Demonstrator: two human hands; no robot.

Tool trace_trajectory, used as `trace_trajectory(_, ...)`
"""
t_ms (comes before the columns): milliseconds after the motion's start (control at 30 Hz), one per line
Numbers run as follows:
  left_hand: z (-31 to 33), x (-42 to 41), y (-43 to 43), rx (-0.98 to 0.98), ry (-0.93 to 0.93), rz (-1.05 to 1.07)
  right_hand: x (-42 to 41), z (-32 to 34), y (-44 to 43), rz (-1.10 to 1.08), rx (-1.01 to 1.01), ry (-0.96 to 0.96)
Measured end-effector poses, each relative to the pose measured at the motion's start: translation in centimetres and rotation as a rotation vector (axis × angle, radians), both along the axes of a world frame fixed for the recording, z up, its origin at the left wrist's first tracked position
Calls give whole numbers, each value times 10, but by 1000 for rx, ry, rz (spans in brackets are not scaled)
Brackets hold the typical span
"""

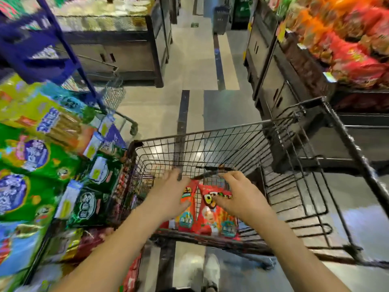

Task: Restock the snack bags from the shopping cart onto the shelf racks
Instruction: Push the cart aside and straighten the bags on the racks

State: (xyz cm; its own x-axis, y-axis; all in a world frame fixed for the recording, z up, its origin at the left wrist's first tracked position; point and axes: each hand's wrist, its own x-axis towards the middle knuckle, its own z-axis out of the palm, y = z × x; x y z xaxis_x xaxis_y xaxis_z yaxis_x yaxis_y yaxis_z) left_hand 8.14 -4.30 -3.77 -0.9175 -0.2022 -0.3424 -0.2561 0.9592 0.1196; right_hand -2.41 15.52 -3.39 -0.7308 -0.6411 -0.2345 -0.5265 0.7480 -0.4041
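Bare forearms reach up from the bottom edge and into the shopping cart [189,138], a black wire basket standing in the aisle. The left hand [168,194] grips the top of an orange-red bag [186,217]. Its thumb is curled against the printed front and its fingers go over the upper edge toward the far wires, so the bag is pinched between them. The fingertips are blurred. The right hand [242,197] holds the top of the red bag [216,221] the same way, with the thumb pressed on the front just below the top seam and the fingers bent over the back. Neither hand is spread wide; each is closed only as far as the bag's thickness allows.

Both bags stand upright and side by side, touching, at the near end of the cart against its near wall, with their lower edges down in the basket.

To the left, just beside the cart, a shelf rack [69,199] is packed with green and yellow snack packs [31,165] and hung with pale price tags. On the right, well apart from the hands, another shelf [273,85] carries blurred red and orange packets [347,49]. A second wire cart [116,95] with a blue frame stands farther up the aisle on the left. A pale shoe [211,268] shows on the tiled floor [221,106] under the cart's near edge.
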Motion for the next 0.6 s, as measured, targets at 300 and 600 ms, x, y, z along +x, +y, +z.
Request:
trace_trajectory(300,-55,-54,-24,137,-125,55,-54,-64,-31,12,61,-106)
trace_trajectory(600,-124,-66,-62,346,-203,189,-68,-117,-54,-46,75,-208)
